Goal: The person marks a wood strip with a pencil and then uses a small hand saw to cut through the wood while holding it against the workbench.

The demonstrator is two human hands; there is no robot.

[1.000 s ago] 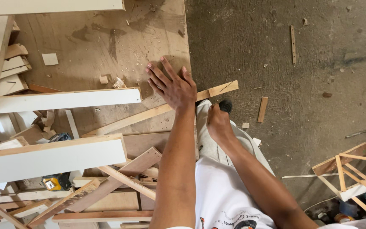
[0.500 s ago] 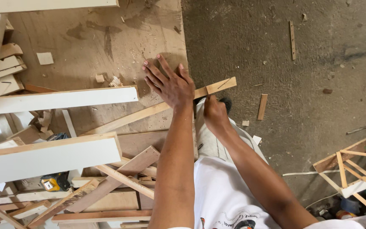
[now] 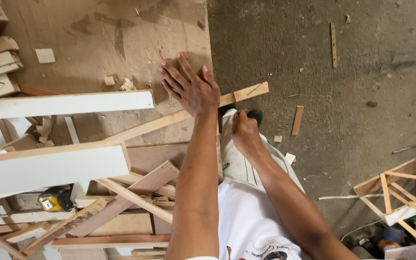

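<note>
Left grip (image 3: 191, 89): fingers spread, flat on the long wooden strip (image 3: 169, 120), pinching nothing.
Right grip (image 3: 244, 130): curled near the strip's right part; contents cannot be told.
Strip: on the plywood desk (image 3: 97, 38), long axis running lower-left to upper-right, end overhanging the floor (image 3: 362, 72).
Nearer: left.
Change: left hand slightly further along, up the strip.

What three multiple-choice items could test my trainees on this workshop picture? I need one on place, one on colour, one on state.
1. Where does the long wooden strip lie?
A. under the left hand
B. on the person's shoulder
C. leaning on a wall

2. What colour is the tape measure?
A. blue
B. yellow and black
C. white

3. How is the left hand?
A. fisted
B. open, fingers spread
C. gloved

Key: 1 A, the palm covers it on the plywood sheet; 2 B, its casing shows so; 3 B, bare fingers splay apart.
</note>
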